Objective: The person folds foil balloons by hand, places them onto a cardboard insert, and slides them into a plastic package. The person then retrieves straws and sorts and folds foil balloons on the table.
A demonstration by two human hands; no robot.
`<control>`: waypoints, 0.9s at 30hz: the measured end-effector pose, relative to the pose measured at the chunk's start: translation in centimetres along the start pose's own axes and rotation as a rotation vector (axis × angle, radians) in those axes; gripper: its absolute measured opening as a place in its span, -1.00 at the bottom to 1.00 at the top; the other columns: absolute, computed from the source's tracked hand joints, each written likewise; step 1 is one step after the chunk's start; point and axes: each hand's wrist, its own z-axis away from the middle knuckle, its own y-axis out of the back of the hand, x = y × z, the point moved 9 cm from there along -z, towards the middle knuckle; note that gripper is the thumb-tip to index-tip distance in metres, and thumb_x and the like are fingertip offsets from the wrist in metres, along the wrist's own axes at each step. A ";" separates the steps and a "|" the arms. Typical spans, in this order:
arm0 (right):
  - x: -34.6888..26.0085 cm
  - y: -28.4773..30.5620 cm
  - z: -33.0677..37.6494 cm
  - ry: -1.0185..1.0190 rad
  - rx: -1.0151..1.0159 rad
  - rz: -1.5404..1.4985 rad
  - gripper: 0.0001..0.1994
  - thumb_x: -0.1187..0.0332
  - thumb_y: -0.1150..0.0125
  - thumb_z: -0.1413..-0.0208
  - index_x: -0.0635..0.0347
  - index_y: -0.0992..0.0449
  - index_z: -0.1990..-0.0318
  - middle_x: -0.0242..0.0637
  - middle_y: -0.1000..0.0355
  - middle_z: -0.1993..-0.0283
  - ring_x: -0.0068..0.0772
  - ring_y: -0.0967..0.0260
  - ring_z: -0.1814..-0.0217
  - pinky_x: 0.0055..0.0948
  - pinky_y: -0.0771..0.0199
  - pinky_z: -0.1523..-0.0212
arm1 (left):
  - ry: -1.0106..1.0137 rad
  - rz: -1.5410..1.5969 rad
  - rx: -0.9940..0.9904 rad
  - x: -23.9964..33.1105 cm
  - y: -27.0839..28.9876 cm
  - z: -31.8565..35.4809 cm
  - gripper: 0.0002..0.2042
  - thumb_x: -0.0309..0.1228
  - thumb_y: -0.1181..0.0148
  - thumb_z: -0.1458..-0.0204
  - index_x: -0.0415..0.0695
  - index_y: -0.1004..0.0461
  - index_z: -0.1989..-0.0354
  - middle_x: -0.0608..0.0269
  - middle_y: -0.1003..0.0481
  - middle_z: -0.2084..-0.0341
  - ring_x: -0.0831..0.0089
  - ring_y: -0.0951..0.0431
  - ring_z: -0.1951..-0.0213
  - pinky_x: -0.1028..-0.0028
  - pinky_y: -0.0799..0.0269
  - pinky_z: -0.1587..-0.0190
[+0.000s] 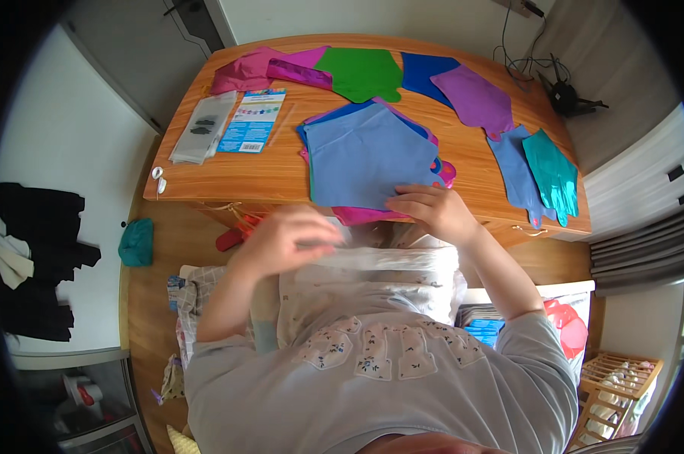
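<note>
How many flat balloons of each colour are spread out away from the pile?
Pink balloons: 2
Green balloon: 1
Dark blue balloon: 1
Purple balloon: 1
Light blue balloon: 1
Teal balloon: 1
Total: 7

A wooden table [228,178] stands on a wood floor [160,250] against a pale wall [402,15]. Grey curtains [637,253] hang at the right, above a slatted wooden rack [618,374]. Dark clothes [35,257] lie at the left. Daylight is soft and even.
</note>
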 end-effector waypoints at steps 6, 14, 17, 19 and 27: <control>0.7 2.0 0.3 -0.236 0.017 -0.204 -0.41 0.31 -0.53 0.18 0.07 -0.51 -0.11 -0.22 -0.47 -0.17 -0.06 -0.32 -0.32 -0.17 -0.38 -0.27 | 0.180 -0.321 -0.055 -8.9 7.8 -4.4 -0.39 -0.23 -0.52 0.18 0.06 -0.50 -0.15 0.18 -0.38 -0.22 0.19 -0.32 -0.26 0.20 -0.22 -0.29; 6.9 4.2 4.2 -0.703 0.130 0.007 -0.20 0.36 -0.56 0.24 0.13 -0.36 -0.28 -0.04 -0.34 -0.24 0.03 -0.24 -0.34 -0.17 -0.30 -0.30 | 0.300 -0.545 -0.310 -16.7 7.1 -8.0 0.10 -0.11 -0.62 0.37 0.18 -0.10 -0.46 0.12 -0.13 -0.40 0.16 0.00 -0.45 0.05 0.17 -0.44; 8.3 3.5 4.3 -0.789 0.106 -0.155 -0.18 0.35 -0.57 0.26 0.14 -0.35 -0.28 -0.03 -0.34 -0.22 0.01 -0.25 -0.33 -0.18 -0.29 -0.30 | 0.315 -0.456 -0.330 -17.4 6.8 -8.2 0.15 -0.12 -0.63 0.39 0.18 -0.05 -0.48 0.12 -0.14 -0.40 0.17 0.00 -0.45 0.05 0.17 -0.44; 9.0 3.3 4.6 -0.845 0.091 -0.241 -0.17 0.34 -0.58 0.27 0.15 -0.35 -0.29 -0.03 -0.34 -0.21 0.01 -0.25 -0.32 -0.18 -0.29 -0.30 | 0.324 -0.370 -0.292 -17.4 6.8 -7.9 0.17 -0.14 -0.64 0.40 0.16 -0.02 -0.48 0.11 -0.16 -0.39 0.18 -0.02 -0.44 0.08 0.14 -0.43; 10.1 4.7 4.5 -0.691 0.064 -0.319 -0.20 0.36 -0.56 0.26 0.13 -0.38 -0.27 -0.16 -0.37 -0.16 -0.08 -0.24 -0.29 -0.21 -0.24 -0.33 | 0.267 -0.353 -0.196 -15.8 6.2 -8.4 -0.09 -0.24 -0.58 0.27 0.05 -0.25 -0.38 0.16 -0.41 -0.21 0.24 -0.38 -0.23 0.20 -0.13 -0.36</control>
